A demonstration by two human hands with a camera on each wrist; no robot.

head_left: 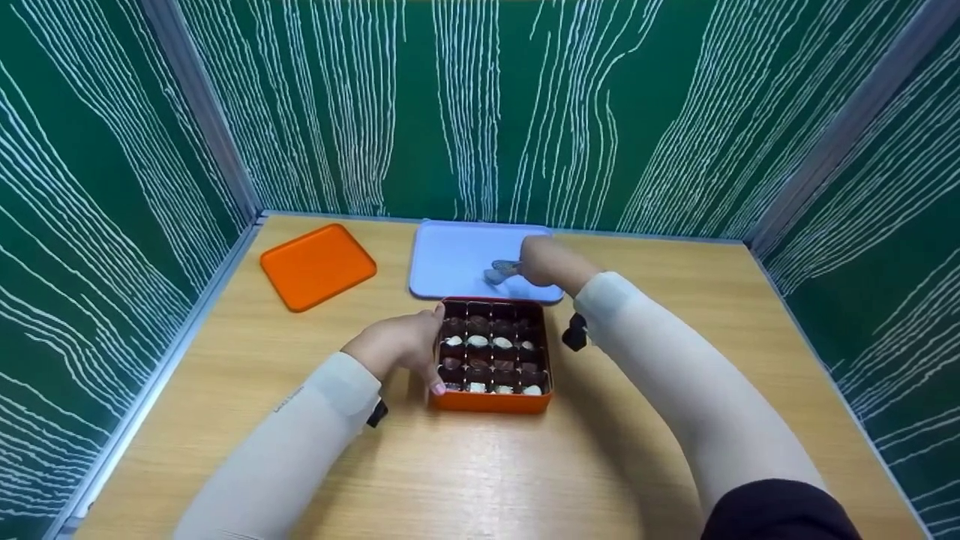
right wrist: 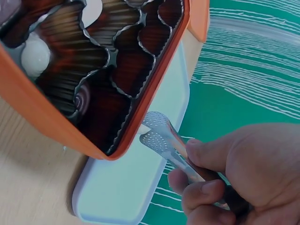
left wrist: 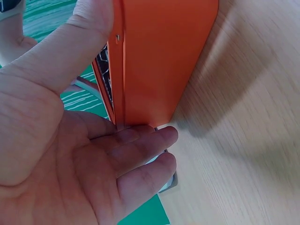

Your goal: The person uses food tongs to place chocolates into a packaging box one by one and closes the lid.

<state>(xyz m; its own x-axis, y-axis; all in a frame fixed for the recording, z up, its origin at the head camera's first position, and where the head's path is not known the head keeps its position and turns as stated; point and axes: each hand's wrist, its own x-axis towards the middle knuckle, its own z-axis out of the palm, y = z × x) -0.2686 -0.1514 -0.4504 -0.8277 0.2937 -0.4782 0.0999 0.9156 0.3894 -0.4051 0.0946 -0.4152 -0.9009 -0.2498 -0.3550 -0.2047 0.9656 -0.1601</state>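
An open orange box [head_left: 491, 401] of dark and white chocolates in ridged cups sits mid-table. My left hand [head_left: 420, 346] grips its left wall. The thumb [left wrist: 89, 21] lies on the rim and the fingers [left wrist: 145, 145] are at the far corner of the box's orange side [left wrist: 159, 61]. Behind the box my right hand [head_left: 541, 264] holds metal tongs [head_left: 501, 270] over a pale blue tray [head_left: 457, 251]. Seen from the right wrist, the fingers [right wrist: 206, 180] curl round the tongs [right wrist: 159, 133], whose perforated tips sit close together just past the box's rim [right wrist: 140, 110]. Whether they hold anything is hidden.
The orange lid [head_left: 317, 265] lies flat at the back left of the wooden table [head_left: 480, 472]. Green patterned walls [head_left: 480, 105] close off the back and both sides. The tray [right wrist: 126, 187] butts against the box's far edge.
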